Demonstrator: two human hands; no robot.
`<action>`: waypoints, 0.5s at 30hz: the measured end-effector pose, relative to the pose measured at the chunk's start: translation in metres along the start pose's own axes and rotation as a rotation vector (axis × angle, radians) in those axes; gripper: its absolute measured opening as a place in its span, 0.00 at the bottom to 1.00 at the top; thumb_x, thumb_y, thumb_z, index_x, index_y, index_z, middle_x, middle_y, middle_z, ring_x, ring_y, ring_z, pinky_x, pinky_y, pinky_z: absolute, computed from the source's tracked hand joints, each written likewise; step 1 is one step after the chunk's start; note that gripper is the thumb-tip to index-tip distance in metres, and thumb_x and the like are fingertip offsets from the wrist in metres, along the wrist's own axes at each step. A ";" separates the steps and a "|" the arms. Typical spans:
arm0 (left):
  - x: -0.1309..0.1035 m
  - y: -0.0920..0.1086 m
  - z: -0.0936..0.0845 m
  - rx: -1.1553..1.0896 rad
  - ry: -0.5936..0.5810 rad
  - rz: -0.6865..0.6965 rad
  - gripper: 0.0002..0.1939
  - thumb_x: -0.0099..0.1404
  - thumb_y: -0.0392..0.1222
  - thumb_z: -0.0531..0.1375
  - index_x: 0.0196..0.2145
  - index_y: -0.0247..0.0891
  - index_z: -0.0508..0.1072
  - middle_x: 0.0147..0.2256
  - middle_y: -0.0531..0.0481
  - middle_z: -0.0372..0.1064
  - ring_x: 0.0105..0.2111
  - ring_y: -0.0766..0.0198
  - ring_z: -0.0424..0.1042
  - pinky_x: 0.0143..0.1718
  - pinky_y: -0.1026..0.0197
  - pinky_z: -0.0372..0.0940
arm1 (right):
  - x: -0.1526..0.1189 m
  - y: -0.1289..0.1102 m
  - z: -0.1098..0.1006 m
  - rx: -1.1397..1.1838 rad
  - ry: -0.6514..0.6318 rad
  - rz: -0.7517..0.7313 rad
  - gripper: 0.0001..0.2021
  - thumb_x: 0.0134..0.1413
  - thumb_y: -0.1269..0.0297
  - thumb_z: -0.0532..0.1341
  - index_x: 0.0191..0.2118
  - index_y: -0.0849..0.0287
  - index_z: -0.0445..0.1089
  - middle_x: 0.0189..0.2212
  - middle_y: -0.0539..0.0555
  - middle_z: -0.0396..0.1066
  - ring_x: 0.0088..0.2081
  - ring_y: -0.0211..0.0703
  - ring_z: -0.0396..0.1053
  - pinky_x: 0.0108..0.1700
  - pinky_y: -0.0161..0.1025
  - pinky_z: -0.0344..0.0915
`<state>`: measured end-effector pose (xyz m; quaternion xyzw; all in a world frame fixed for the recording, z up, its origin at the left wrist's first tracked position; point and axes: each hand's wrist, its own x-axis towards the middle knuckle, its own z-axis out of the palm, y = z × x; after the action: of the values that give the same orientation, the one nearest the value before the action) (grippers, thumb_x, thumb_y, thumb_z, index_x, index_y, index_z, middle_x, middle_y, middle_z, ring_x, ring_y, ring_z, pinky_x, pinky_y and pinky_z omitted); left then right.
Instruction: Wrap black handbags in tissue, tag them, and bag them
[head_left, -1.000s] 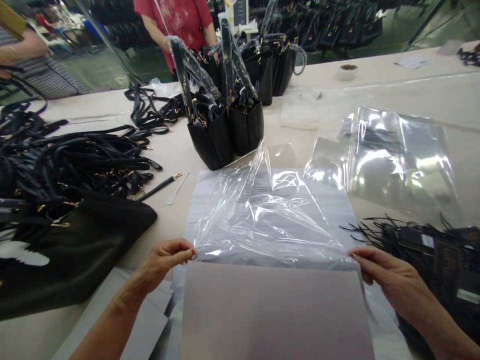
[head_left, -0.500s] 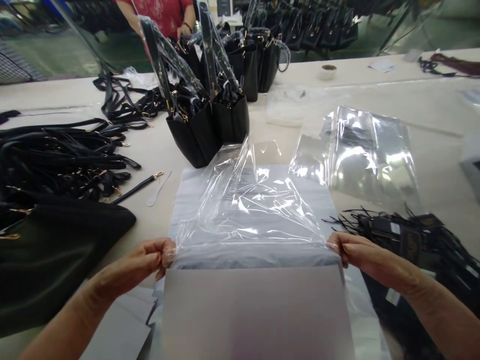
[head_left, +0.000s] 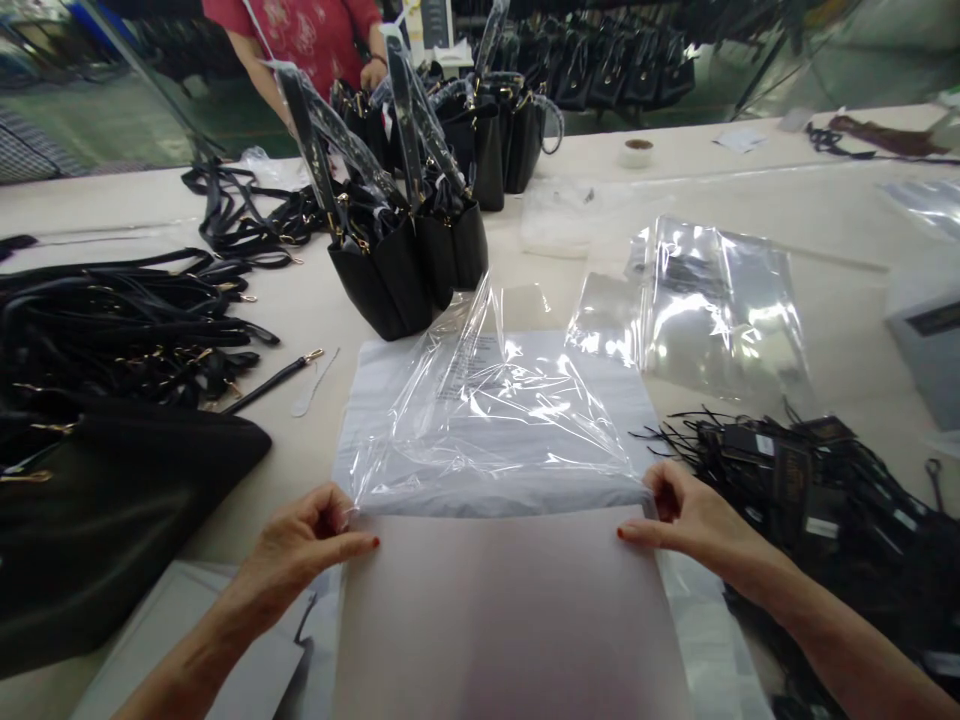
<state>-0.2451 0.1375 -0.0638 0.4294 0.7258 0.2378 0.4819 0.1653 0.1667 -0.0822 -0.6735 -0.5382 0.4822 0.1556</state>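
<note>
A clear plastic bag (head_left: 495, 430) lies crumpled over white printed plastic bags, its near edge stretched between my hands. Partly under that edge is a stiff pale board (head_left: 510, 610), running toward me. My left hand (head_left: 311, 530) pinches the bag's left corner, with its thumb lying on the board's left side. At the opposite corner my right hand (head_left: 682, 515) has its fingers curled on the bag edge, thumb resting on the board. Text shows faintly through the film on the white bag (head_left: 352, 400) beneath.
Black handbags (head_left: 390, 275) with wrapped handles stand beyond the bag. Black straps (head_left: 112, 330) and a dark handbag (head_left: 127, 510) lie left. Clear plastic sleeves (head_left: 720, 300) and black tags (head_left: 795, 490) lie right. A tape roll (head_left: 636, 153) sits farther back. Another person (head_left: 315, 45) stands across the table.
My thumbs have moved onto the pale board, which sits slightly farther forward against the bag's edge. Both hands still hold the bag's corners. The camera view has shifted slightly.
</note>
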 end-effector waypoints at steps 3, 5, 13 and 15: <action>-0.005 -0.007 0.009 0.017 0.163 0.049 0.24 0.39 0.52 0.68 0.18 0.39 0.56 0.18 0.60 0.52 0.20 0.71 0.53 0.21 0.67 0.50 | -0.004 -0.001 0.014 0.103 0.151 -0.016 0.25 0.27 0.48 0.70 0.21 0.56 0.55 0.18 0.43 0.52 0.22 0.33 0.51 0.23 0.32 0.51; -0.008 -0.010 0.019 0.026 0.321 0.099 0.25 0.41 0.53 0.67 0.18 0.39 0.53 0.18 0.60 0.50 0.20 0.71 0.51 0.21 0.66 0.50 | -0.006 -0.002 0.025 0.189 0.255 -0.047 0.27 0.29 0.47 0.70 0.20 0.56 0.50 0.18 0.43 0.49 0.21 0.32 0.49 0.22 0.32 0.49; -0.037 -0.076 0.070 0.135 0.726 0.290 0.16 0.56 0.49 0.59 0.19 0.42 0.56 0.25 0.53 0.62 0.29 0.62 0.64 0.34 0.61 0.62 | -0.044 0.035 0.063 -0.005 0.611 -0.258 0.23 0.50 0.46 0.58 0.17 0.54 0.51 0.19 0.49 0.57 0.22 0.37 0.56 0.28 0.38 0.58; -0.057 -0.104 0.077 0.141 0.569 0.210 0.12 0.57 0.50 0.56 0.22 0.42 0.65 0.28 0.49 0.66 0.31 0.58 0.67 0.36 0.57 0.64 | -0.060 0.050 0.065 -0.099 0.531 -0.267 0.21 0.53 0.44 0.53 0.19 0.53 0.60 0.24 0.54 0.66 0.27 0.44 0.65 0.31 0.42 0.63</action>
<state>-0.2071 0.0298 -0.1468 0.4506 0.7979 0.3462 0.2011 0.1434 0.0753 -0.1217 -0.7060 -0.5856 0.2376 0.3198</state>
